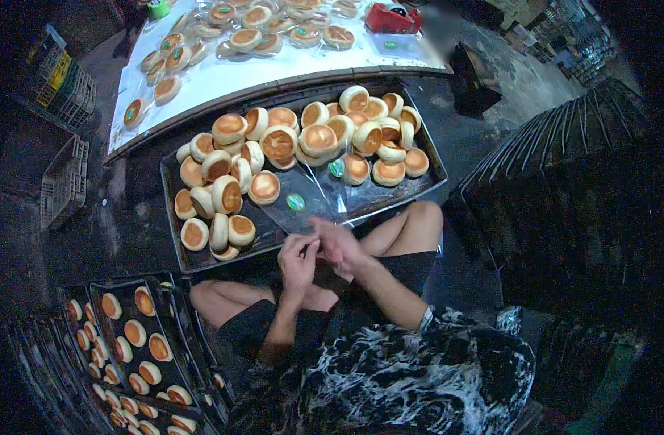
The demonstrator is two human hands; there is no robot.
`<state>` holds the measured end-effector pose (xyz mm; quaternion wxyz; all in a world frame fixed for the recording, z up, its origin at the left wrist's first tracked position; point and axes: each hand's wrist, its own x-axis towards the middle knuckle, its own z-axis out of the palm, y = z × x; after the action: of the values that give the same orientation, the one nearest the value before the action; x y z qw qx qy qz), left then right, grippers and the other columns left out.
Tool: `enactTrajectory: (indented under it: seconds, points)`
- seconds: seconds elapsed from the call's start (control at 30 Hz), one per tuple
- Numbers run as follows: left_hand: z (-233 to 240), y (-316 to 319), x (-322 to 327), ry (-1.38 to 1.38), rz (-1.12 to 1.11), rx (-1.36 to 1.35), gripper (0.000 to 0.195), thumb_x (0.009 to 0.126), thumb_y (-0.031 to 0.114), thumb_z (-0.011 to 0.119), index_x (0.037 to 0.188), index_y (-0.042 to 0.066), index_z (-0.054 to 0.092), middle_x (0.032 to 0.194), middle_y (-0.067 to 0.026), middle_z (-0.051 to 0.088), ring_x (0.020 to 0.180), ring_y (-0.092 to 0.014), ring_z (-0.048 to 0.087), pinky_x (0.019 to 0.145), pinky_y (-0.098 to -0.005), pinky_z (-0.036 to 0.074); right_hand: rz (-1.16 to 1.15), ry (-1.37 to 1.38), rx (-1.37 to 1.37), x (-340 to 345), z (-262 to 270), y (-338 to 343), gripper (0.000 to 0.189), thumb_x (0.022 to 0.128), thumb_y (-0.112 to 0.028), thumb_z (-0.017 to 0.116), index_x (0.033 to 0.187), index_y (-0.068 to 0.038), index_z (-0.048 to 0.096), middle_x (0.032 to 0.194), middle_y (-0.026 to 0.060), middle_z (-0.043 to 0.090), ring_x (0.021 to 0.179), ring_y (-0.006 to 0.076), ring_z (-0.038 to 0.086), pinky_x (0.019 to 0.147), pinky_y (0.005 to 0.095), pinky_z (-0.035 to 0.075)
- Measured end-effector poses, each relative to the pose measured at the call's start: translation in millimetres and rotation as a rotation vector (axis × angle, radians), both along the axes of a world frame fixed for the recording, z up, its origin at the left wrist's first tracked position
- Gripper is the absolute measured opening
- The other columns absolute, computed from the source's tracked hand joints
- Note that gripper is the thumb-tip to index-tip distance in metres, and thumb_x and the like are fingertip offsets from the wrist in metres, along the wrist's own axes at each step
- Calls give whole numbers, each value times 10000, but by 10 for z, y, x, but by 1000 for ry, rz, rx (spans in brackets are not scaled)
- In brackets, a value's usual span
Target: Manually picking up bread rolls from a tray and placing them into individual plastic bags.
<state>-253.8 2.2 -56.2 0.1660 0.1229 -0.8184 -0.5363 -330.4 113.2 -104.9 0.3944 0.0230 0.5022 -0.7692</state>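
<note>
My left hand point(298, 265) is over my lap at the near edge of a dark metal baking tray point(171, 228), its thumb and fingers drawn together. Blurred by motion, my right hand point(340, 244) meets it from the right. Just beyond the fingers, clear plastic film point(310, 187) lies in the tray and reaches towards both hands. Two green oval labels show on it, a nearer label point(295, 202) and a farther label point(337, 168). Whether either hand grips the film cannot be made out. Round browned buns point(278, 142) are heaped around it in the tray.
Beyond the tray stands a white-topped table point(223, 70) with bagged buns point(245, 39) and a red tape dispenser point(392, 19). Trays of buns point(139, 331) stand at lower left. Plastic crates point(65, 182) are on the left, stacked dark trays point(549, 136) on the right.
</note>
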Motion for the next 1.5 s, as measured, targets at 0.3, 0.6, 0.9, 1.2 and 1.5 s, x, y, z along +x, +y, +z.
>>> enactTrajectory:
  seconds: [0.3,0.6,0.9,1.2,1.5]
  points:
    - [-105,-297,230,16,127,1448,296,826,132,464,1109,60,412,946,-91,540,893,-205,534,761,-355,456,212,-193,-295,148,388,-256,373,838,-279,472,1107,-22,449,998,116,539,893,197,534,768,309,438]
    - [-106,-541,47,256,575,1420,345,790,115,482,1116,19,426,1027,-83,504,935,-204,489,799,-362,424,-150,1042,1610,-1966,-465,1128,403,739,-276,519,1066,-42,502,920,214,534,922,338,485,775,446,384]
    - [-177,-861,235,421,651,1367,427,755,150,493,1152,83,348,1100,-86,425,1007,-232,440,845,-411,410,-391,1151,1702,-1621,-359,612,604,676,-202,595,1199,-17,356,1148,281,347,1030,407,372,868,444,334]
    - [-77,-924,315,508,708,1265,465,758,169,480,1197,114,336,1082,-47,451,985,-191,453,843,-422,396,-332,1206,1370,-1660,-452,804,344,649,-186,639,918,15,565,1024,212,443,922,338,453,816,395,368]
    - [-217,-213,-25,436,499,1153,531,739,128,433,1248,158,285,1136,-139,423,1023,-282,449,860,-444,392,-218,1529,433,242,476,-150,298,587,-73,662,875,-66,588,943,122,528,880,304,512,747,386,427]
